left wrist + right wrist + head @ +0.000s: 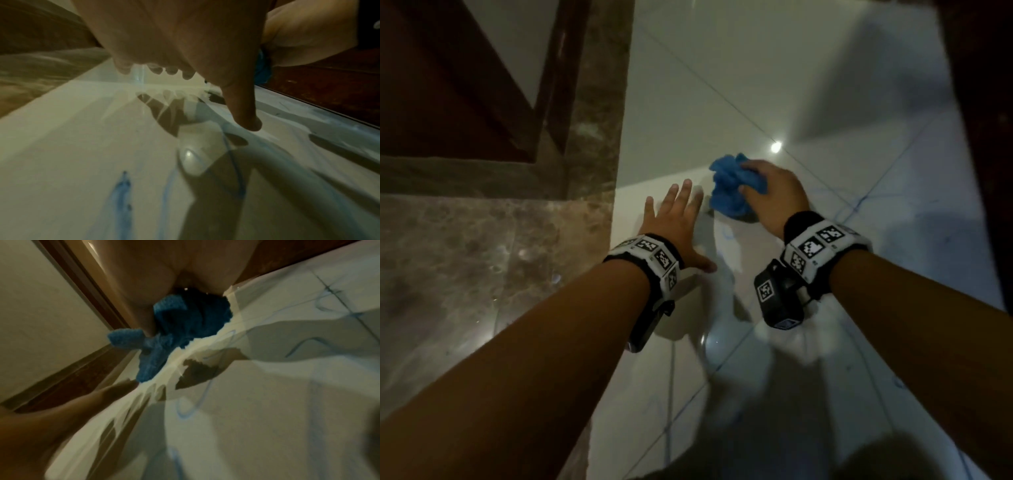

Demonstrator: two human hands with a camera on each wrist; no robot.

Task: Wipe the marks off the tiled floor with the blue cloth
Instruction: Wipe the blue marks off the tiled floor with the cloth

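Note:
A crumpled blue cloth lies bunched on the glossy white tiled floor. My right hand grips it from above, fingers curled into its folds; the right wrist view shows the blue cloth pressed to the floor under the palm. My left hand lies flat on the tile just left of the cloth, fingers spread and straight, with its thumb out to the side. Thin blue marks run over the tiles near both hands, seen as blue marks in the right wrist view and blue marks to the right.
A brown marble border strip runs along the left of the white tiles. Behind it stands a dark wooden door frame. A dark wooden piece rises at the right edge. A lamp's reflection glares beyond the cloth.

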